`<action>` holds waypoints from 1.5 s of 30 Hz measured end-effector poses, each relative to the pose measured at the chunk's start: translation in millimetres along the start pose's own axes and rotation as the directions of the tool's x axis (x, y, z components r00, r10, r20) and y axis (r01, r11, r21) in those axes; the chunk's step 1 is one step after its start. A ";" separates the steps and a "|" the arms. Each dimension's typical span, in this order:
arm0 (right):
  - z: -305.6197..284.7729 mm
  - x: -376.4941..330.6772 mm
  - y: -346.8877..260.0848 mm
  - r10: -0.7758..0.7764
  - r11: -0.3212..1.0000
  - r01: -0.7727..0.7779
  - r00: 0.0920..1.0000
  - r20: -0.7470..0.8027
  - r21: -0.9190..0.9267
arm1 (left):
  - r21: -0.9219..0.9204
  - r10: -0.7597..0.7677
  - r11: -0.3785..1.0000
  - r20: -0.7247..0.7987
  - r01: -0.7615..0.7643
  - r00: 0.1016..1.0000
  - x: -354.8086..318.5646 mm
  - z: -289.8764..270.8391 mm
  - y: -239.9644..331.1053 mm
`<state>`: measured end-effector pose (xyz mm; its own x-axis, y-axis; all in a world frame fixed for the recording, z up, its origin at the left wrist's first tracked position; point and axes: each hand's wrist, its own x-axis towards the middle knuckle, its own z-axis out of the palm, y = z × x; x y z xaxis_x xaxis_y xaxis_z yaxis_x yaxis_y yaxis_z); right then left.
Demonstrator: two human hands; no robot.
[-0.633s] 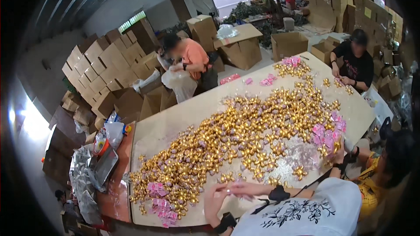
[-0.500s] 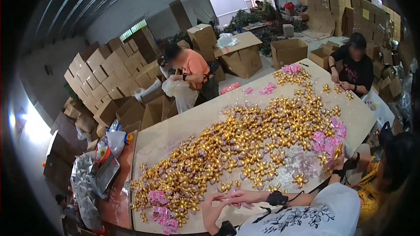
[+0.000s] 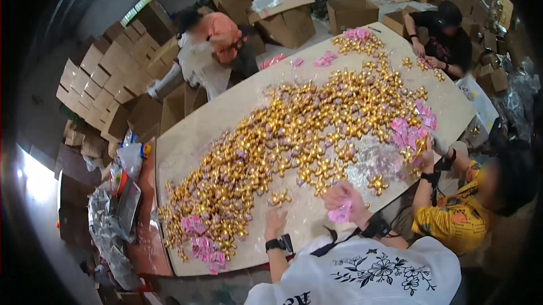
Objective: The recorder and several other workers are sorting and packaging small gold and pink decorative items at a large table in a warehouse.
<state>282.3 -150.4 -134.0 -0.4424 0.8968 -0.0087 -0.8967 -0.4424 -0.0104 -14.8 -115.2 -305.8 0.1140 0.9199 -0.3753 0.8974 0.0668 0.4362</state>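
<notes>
Just ahead of our left hand point(image 3: 275, 225): one gold piece point(image 3: 279, 197), knobbed and star-like, lying on the table point(image 3: 254, 262). Left fingers blurred, loosely extended; whether they touch the piece we cannot tell. Pinched in the curled fingers of our right hand point(image 3: 347, 198): one packet point(image 3: 340, 213), pink, any print on it too small for us to read.

Beyond both sets of fingers: a heap point(image 3: 271, 146) of like gold pieces. Left of the left fingers: pink packs point(image 3: 208, 254). Right of the right fingers: a pink pile point(image 3: 410, 132), beside a co-worker point(image 3: 452, 214) in patterned yellow.

Lettering, nearer us than the fingers: white shirt point(image 3: 362, 275), black floral print, dark characters cut off at the lower edge.

Changes: half a second ago our hands met; now we find them apart, the packet with the right.
</notes>
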 end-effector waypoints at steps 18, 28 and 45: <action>56.9 -42.8 -2.5 -0.650 0.697 0.701 0.706 0.282 -0.148 | 0.187 0.325 0.940 -0.234 -0.285 0.917 20.3 -28.0 9.0; 54.0 -11.4 8.3 -0.599 0.764 0.598 0.797 0.080 -0.240 | -0.038 -0.015 0.999 0.094 0.018 0.995 11.9 20.4 22.3; -26.8 30.2 12.7 -0.339 0.620 -0.008 0.899 -0.277 -0.784 | 0.355 0.246 0.914 -0.104 -0.196 0.964 17.7 47.5 -2.9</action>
<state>257.9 -129.0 -161.2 -0.0903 0.9555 -0.2809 -0.5424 -0.2838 -0.7908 4.9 -117.4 -352.5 0.2867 0.9430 -0.1692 0.9494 -0.2561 0.1816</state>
